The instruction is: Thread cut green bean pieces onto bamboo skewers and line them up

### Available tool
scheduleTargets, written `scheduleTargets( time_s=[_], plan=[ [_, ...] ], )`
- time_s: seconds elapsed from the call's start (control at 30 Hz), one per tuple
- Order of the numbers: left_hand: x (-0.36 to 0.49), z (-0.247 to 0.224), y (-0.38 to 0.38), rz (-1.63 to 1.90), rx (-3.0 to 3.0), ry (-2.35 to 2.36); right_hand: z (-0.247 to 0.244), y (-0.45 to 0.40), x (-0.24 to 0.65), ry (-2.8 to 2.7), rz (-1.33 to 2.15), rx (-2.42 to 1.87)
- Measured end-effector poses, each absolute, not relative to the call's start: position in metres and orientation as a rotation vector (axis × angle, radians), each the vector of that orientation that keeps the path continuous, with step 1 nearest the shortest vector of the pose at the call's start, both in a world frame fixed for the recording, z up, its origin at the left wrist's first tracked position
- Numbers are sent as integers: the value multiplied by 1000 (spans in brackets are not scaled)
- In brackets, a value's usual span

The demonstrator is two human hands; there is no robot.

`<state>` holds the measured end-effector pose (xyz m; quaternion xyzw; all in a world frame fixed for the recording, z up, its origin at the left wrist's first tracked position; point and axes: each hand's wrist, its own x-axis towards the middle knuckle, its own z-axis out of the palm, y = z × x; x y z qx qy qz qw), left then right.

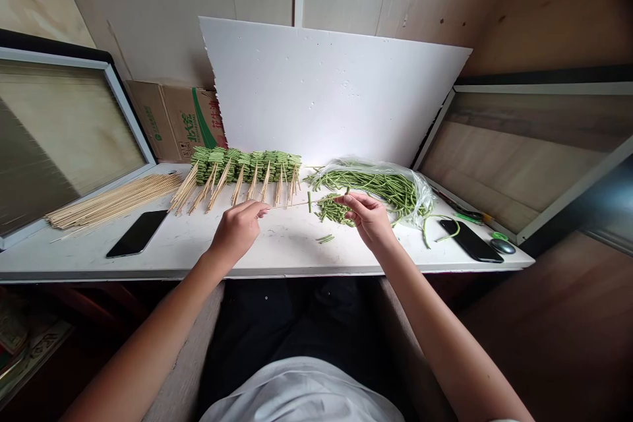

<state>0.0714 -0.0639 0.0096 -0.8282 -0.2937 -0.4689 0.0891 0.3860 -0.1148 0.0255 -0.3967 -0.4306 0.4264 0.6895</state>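
our left hand [238, 224] pinches the skewer [291, 205] at nine o'clock, our right hand [366, 214] a bean [347, 190] at three; we judge the skewer between them light, stiff (beans crisper), best held endwise.

skewered green beans [246, 161] show a food-prep corner.

Two bare hands [237, 227], centre; one thin wooden skewer [291, 204] between them; two black rectangular phones [137, 234], left and right; one white foam board [326, 92], upper centre; one brown cardboard box [173, 119], upper left; one clear plastic bag [424, 196], right of centre.
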Motion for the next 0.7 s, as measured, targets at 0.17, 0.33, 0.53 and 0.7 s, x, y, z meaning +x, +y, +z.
scheduleTargets(
  time_s=[0.17,0.33,0.53,0.7],
  plan=[
    [68,15,-66,-1464,-2400,-877,31,-119,381,-946,1034,-868],
    [70,17,-68,-1508,-2331,-846,34,-124,378,-896,1099,-848],
    [68,15,-64,-1428,-2373,-886,30,-122,376,-930,1048,-815],
    [63,16,-60,-1382,-2439,-869,27,-121,378,-1029,932,-817]
  ],
)
